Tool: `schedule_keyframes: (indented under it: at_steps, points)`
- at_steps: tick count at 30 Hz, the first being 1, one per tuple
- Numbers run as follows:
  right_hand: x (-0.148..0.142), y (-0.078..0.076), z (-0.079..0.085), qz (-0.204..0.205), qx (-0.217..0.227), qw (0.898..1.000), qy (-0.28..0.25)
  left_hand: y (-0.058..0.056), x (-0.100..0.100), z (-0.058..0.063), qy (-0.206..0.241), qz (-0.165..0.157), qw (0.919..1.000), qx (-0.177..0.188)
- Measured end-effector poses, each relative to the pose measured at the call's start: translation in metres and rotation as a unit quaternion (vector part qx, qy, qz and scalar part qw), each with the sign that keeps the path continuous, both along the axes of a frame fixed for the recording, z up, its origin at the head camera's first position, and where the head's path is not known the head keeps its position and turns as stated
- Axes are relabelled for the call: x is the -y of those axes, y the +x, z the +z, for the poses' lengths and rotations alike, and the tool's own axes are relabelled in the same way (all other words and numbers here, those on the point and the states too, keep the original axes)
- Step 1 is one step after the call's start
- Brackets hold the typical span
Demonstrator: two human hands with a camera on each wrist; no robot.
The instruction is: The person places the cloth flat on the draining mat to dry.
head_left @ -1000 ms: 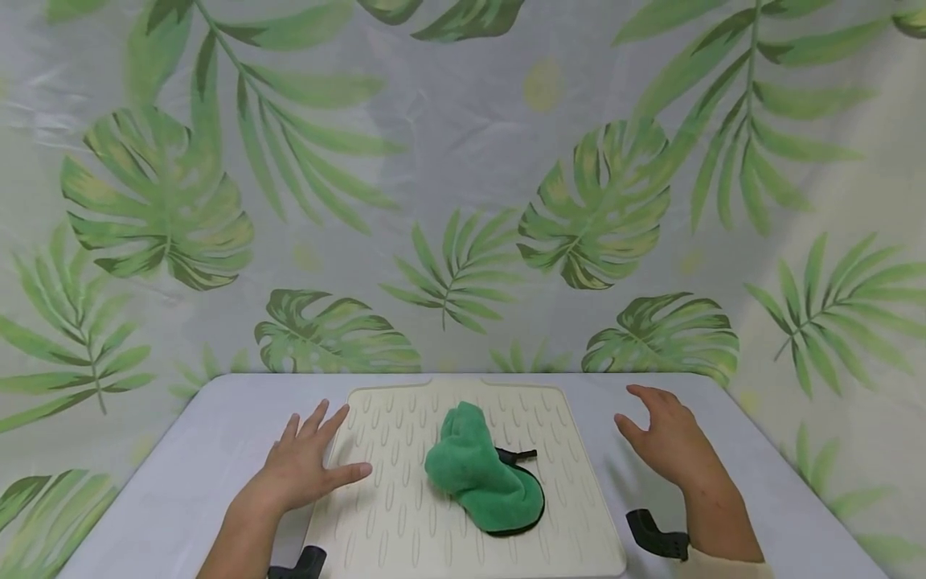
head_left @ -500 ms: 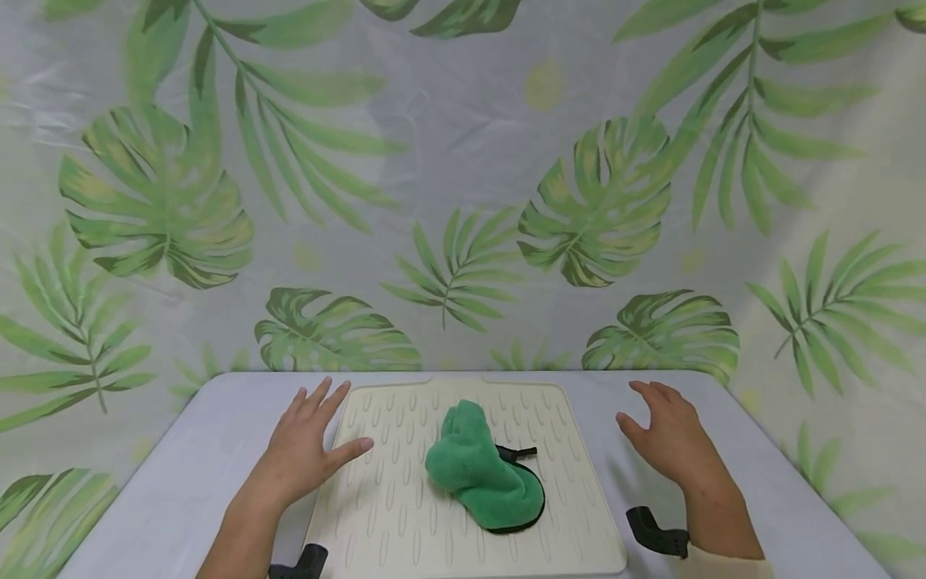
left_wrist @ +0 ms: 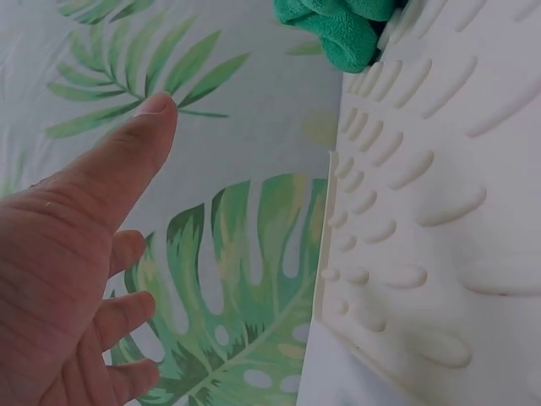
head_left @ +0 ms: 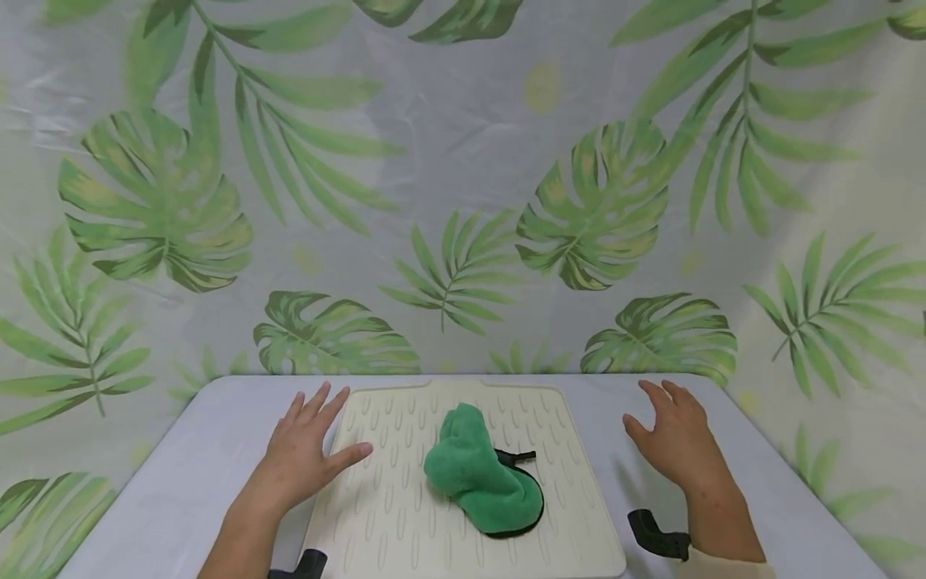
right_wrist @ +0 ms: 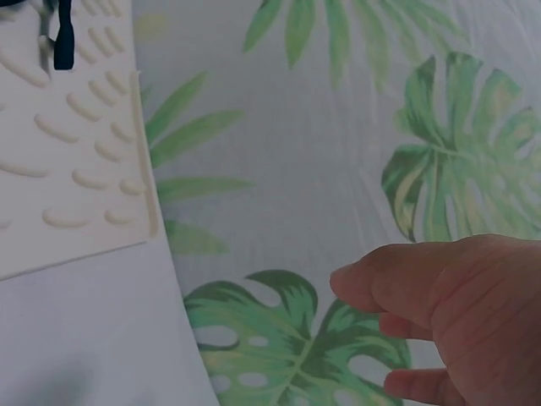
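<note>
A bunched green plush fabric piece point(head_left: 483, 474) with black edging lies on a cream ridged mat point(head_left: 383, 523). A short black strap point(head_left: 517, 457) sticks out on its right side, and its end point(right_wrist: 63, 38) shows in the right wrist view. My left hand point(head_left: 300, 454) hovers over the mat's left edge, fingers spread, holding nothing. To the right of the mat, my right hand point(head_left: 673, 438) hangs above the white table with fingers apart and nothing in them. In the left wrist view, only a lower bit of the green fabric point(left_wrist: 347, 38) shows.
The white tabletop point(head_left: 181, 482) extends on both sides of the mat. Behind it hangs a leaf-print curtain point(head_left: 463, 177). Black wrist mounts point(head_left: 657, 537) sit at both wrists.
Over the last second my left hand has shifted slightly forward and up. My right hand has drifted a little to the right. The green fabric piece stays in place.
</note>
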State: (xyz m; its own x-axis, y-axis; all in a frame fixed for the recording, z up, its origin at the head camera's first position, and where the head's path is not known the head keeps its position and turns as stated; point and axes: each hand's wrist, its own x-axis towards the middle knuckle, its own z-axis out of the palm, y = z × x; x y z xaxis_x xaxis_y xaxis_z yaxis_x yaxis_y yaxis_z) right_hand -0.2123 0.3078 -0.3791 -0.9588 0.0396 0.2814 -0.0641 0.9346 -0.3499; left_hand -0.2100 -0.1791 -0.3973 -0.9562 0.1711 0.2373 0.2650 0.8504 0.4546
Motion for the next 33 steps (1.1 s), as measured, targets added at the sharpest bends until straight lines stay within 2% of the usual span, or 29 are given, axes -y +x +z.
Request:
schedule_keyframes:
  at_steps: [6, 14, 22, 26, 33]
  points:
    - [0.008, -0.001, -0.001, 0.011, 0.013, 1.0, -0.006, 0.0, -0.003, -0.002, 0.007, -0.005, 0.9998, 0.017]
    - [0.027, -0.002, -0.005, 0.035, 0.036, 0.999, -0.011, 0.0, -0.013, -0.006, 0.014, -0.022, 0.9976, 0.064]
    - [0.042, -0.002, -0.004, 0.083, 0.106, 0.99, -0.042, -0.002, -0.021, -0.01, 0.042, -0.055, 0.9891, 0.13]
    - [0.044, -0.001, -0.003, 0.094, 0.121, 0.987, -0.049, -0.002, -0.023, -0.01, 0.056, -0.059, 0.9848, 0.154]
    - [0.046, -0.003, -0.005, 0.104, 0.14, 0.983, -0.05, 0.0, -0.025, -0.01, 0.052, -0.06, 0.9805, 0.18]
